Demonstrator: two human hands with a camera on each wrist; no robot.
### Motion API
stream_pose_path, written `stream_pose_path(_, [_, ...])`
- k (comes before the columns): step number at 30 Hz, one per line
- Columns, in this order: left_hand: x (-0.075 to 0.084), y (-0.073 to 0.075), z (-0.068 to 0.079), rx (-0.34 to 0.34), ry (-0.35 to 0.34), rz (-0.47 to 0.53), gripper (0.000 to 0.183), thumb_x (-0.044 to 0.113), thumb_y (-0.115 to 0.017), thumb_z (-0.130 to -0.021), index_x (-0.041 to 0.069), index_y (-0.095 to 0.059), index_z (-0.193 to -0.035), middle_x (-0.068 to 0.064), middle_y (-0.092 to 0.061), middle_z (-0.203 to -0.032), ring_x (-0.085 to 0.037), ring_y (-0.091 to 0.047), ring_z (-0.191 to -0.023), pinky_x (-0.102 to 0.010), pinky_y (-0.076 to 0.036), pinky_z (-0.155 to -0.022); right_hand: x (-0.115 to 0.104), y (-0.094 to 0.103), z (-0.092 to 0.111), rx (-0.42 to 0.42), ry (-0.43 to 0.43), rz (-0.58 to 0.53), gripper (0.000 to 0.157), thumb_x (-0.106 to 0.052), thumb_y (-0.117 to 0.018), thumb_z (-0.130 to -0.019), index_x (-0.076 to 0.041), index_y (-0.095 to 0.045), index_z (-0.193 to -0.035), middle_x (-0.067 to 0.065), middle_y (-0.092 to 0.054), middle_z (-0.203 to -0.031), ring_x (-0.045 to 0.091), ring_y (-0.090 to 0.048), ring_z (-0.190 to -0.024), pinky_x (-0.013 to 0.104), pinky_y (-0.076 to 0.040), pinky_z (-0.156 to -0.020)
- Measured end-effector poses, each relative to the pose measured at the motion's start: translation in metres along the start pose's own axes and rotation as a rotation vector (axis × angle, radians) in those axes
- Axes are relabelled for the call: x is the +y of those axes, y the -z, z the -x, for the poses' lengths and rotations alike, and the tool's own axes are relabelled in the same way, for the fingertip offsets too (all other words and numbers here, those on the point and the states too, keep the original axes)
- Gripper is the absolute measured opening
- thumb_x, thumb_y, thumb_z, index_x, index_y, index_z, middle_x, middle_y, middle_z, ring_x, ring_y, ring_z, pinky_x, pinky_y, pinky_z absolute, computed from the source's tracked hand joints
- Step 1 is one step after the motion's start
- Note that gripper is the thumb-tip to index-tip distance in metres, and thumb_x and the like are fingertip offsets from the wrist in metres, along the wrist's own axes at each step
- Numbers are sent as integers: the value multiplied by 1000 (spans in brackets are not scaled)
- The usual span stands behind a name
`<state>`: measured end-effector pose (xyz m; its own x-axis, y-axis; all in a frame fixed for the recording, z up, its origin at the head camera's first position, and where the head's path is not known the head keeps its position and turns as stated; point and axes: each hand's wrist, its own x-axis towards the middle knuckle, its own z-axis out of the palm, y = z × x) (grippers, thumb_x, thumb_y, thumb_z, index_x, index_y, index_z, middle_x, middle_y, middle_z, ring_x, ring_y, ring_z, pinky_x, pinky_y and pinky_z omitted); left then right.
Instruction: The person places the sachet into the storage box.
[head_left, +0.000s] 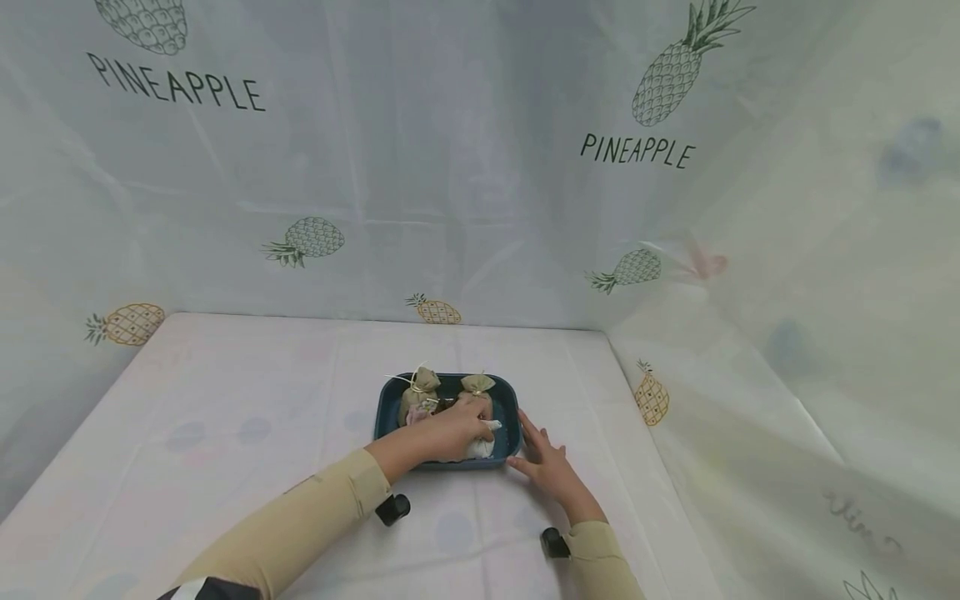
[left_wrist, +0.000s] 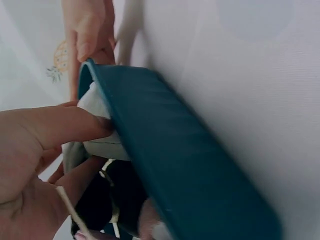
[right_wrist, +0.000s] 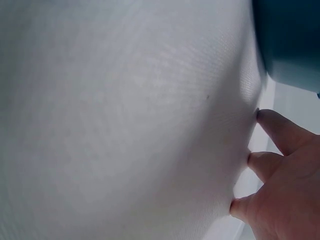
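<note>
A dark teal tray holds several small drawstring pouches. Reaching over its front rim, my left hand is inside the tray. In the left wrist view its thumb lies against a white pouch, with the other fingers curled on the far side, gripping it. A tan pouch stands at the tray's back left, and another tan pouch at the back right, partly covered by my hand. My right hand has its fingers spread at the tray's right side, thumb near the front corner.
A white cloth with faint coloured spots covers the table. Behind it hangs a pineapple-print curtain, which continues along the right side. Black wrist devices sit at the left cuff and right cuff.
</note>
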<state>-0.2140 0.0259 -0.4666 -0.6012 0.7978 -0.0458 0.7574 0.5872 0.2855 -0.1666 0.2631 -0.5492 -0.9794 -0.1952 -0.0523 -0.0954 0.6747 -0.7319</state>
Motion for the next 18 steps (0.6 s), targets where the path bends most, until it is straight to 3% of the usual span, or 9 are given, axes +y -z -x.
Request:
stream_pose_path(11, [-2, -5, 4, 5, 2, 28, 45, -2, -76, -81, 23, -72, -117, 0, -52, -127, -20, -46, -118, -33, -46, -93, 1, 0, 1, 2, 0, 3, 85, -43, -70, -87, -35, -21, -156, 15, -41, -148, 49, -12, -141, 73, 6, -103])
stream_pose_path(18, [1, -2, 5, -7, -3, -47, 46, -2, -73, -84, 20, -69, -124, -2, -55, -121, -20, -49, -113, -35, -46, -94, 0, -1, 1, 3, -12, -4, 85, -44, -70, -87, -37, -21, -156, 15, -41, -149, 48, -12, -142, 71, 7, -104])
